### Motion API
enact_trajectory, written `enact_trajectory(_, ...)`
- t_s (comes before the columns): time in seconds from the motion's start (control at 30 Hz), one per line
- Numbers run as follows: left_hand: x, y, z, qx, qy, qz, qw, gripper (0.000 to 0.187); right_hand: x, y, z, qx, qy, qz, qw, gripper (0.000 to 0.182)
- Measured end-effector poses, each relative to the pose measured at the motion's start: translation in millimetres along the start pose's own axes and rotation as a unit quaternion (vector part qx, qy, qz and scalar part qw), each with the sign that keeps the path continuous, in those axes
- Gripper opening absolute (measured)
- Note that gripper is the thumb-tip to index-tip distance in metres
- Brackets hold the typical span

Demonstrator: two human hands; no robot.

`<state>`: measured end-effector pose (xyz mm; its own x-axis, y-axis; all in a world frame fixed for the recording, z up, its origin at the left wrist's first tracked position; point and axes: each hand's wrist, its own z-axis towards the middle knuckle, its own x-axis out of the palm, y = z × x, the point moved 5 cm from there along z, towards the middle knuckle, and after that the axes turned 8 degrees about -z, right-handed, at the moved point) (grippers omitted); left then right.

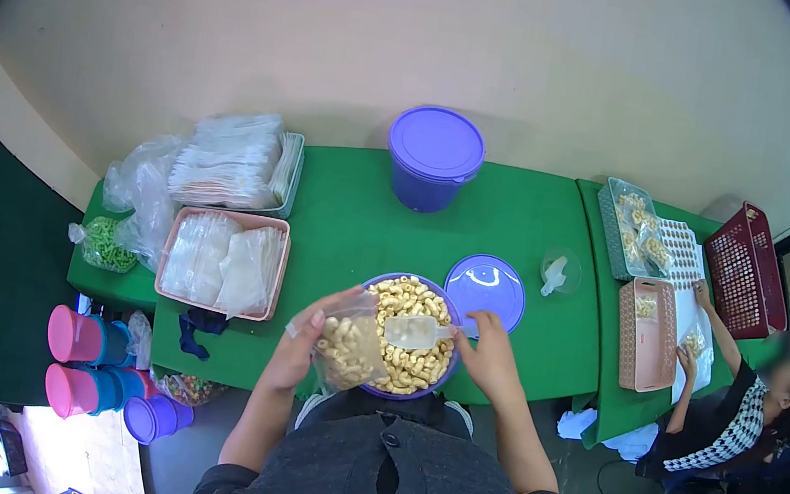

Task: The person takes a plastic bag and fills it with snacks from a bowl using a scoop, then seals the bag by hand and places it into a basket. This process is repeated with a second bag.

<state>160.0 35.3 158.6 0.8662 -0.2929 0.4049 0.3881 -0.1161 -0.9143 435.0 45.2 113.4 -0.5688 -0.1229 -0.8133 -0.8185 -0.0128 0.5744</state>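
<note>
My left hand (299, 343) grips a clear plastic bag (347, 350) partly filled with pale curved snack pieces. The bag is tilted over the left rim of a purple tub (451, 368). Curved, macaroni-like snacks (406, 371) fill the tub. My right hand (488, 358) is closed on the handle of a translucent white scoop (411, 331), whose bowl rests over the snacks near the bag's mouth. Whether the scoop holds any pieces is hard to make out. Just behind my right hand lies a round purple lid (485, 293).
A lidded purple tub (435, 157) stands at the back. Left are a pink basket (230, 218) of plastic bags and a tray of stacked packaging (234, 159). A small clear dish (561, 269) sits right. A co-worker (746, 408) handles bags beside a brown basket (643, 361).
</note>
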Motion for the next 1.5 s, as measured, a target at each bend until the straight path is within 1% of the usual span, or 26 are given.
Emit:
enact_trajectory(0.07, 17.2, -8.4, -1.1, -0.028, -0.003, 0.021, 0.999, 0.075, -25.5, 35.4, -9.9, -0.072, -0.210, -0.169, 0.960, 0.033)
enact_trajectory(0.1, 25.5, -14.9, 2.3, 0.007, 0.026, 0.092, 0.995, 0.077, -34.1, 50.3, -12.3, -0.073, -0.210, -0.170, 0.960, 0.033)
enact_trajectory(0.13, 32.7, -18.6, 5.1, 0.042, 0.055, 0.162, 0.984, 0.080, -40.3, 68.1, -13.3, -0.122, -0.148, 0.000, 0.981, 0.030)
enact_trajectory(0.17, 38.6, -17.6, 6.6, 0.042, 0.090, 0.172, 0.980, 0.083, -38.7, 81.7, -14.6, -0.166, -0.082, 0.171, 0.968, 0.028)
enact_trajectory(0.2, 42.9, -14.6, 6.2, 0.040, 0.091, 0.172, 0.980, 0.083, -31.4, 87.1, -18.9, -0.164, -0.082, 0.172, 0.968, 0.028)
enact_trajectory(0.27, 56.1, -6.8, 5.0, 0.038, 0.123, 0.143, 0.981, 0.075, -6.9, 98.7, -28.0, -0.156, 0.053, 0.327, 0.931, 0.019)
enact_trajectory(0.33, 59.6, -5.9, 5.2, 0.032, 0.128, 0.085, 0.988, 0.073, -8.1, 105.2, -23.9, -0.158, 0.020, 0.330, 0.930, 0.015)
enact_trajectory(0.4, 51.4, -18.9, 6.3, 0.123, 0.094, 0.181, 0.971, 0.060, -12.9, 105.9, -19.5, -0.161, -0.008, 0.334, 0.929, 0.012)
enact_trajectory(0.43, 49.1, -17.3, 3.5, 0.124, 0.091, 0.181, 0.971, 0.060, -15.7, 101.1, -17.2, -0.139, -0.026, 0.357, 0.923, 0.013)
enact_trajectory(0.5, 33.6, -0.8, -1.5, 0.041, 0.002, 0.147, 0.988, 0.039, -17.5, 94.1, -16.3, -0.136, -0.034, 0.340, 0.930, 0.013)
enact_trajectory(0.53, 32.0, 6.6, -2.6, 0.041, 0.002, 0.148, 0.988, 0.039, -15.4, 94.3, -17.3, -0.137, -0.034, 0.340, 0.930, 0.013)
enact_trajectory(0.6, 25.4, 13.2, -2.5, 0.063, -0.103, 0.105, 0.987, 0.019, -15.5, 98.8, -20.8, -0.150, -0.073, 0.379, 0.910, 0.011)
enact_trajectory(0.7, 38.0, 10.0, -3.6, 0.045, -0.110, 0.105, 0.987, 0.011, -9.3, 104.6, -22.5, -0.147, -0.092, 0.398, 0.901, 0.009)
enact_trajectory(0.83, 43.4, 10.6, -6.0, 0.043, -0.133, 0.073, 0.987, 0.012, -9.1, 96.4, -23.9, -0.121, -0.051, 0.421, 0.898, 0.008)
enact_trajectory(0.9, 38.8, 13.3, -8.0, -0.035, -0.166, 0.097, 0.981, 0.013, -13.5, 96.3, -25.0, -0.139, -0.054, 0.385, 0.911, 0.009)
enact_trajectory(0.93, 38.7, 16.2, -7.5, -0.038, -0.156, 0.095, 0.982, 0.013, -15.2, 93.2, -25.4, -0.133, -0.062, 0.381, 0.913, 0.009)
enact_trajectory(1.0, 40.6, 17.2, -6.8, 0.049, -0.130, 0.120, 0.983, 0.017, -18.0, 88.7, -26.4, -0.157, -0.061, 0.355, 0.920, 0.012)
enact_trajectory(1.07, 41.0, 21.3, -5.8, 0.020, -0.111, 0.122, 0.986, 0.019, -22.0, 79.7, -27.7, -0.127, -0.056, 0.367, 0.920, 0.015)
enact_trajectory(1.13, 43.5, 17.2, -3.9, 0.041, -0.096, 0.112, 0.988, 0.019, -29.4, 75.8, -30.1, -0.168, -0.069, 0.299, 0.937, 0.014)
enact_trajectory(1.2, 37.0, 22.7, -2.8, 0.015, -0.053, 0.122, 0.991, 0.019, -34.5, 67.0, -34.3, -0.165, -0.076, 0.262, 0.948, 0.014)
enact_trajectory(1.27, 25.6, 29.1, 2.3, 0.012, -0.017, 0.241, 0.970, 0.025, -38.2, 49.4, -36.1, -0.148, -0.111, 0.288, 0.940, 0.015)
enact_trajectory(1.3, 21.8, 18.7, 7.8, 0.091, -0.035, 0.180, 0.979, 0.030, -32.0, 16.6, -30.5, -0.069, -0.178, 0.421, 0.887, 0.018)
enact_trajectory(1.37, -8.1, -12.6, 11.6, 0.099, -0.181, 0.270, 0.941, 0.032, -70.2, -45.1, -28.3, 0.095, -0.307, 0.444, 0.836, 0.015)
enact_trajectory(1.4, -40.1, -17.2, 10.4, 0.112, -0.219, 0.348, 0.905, 0.033, -84.1, -90.2, -28.9, 0.147, -0.383, 0.452, 0.793, 0.013)
enact_trajectory(1.47, -117.1, -11.0, -4.0, 0.114, -0.283, 0.506, 0.807, 0.041, -105.6, -178.5, -39.1, 0.154, -0.478, 0.532, 0.681, 0.012)
enact_trajectory(1.5, -150.7, -3.1, -13.2, 0.104, -0.307, 0.584, 0.745, 0.046, -113.2, -224.3, -46.3, 0.161, -0.514, 0.522, 0.661, 0.016)
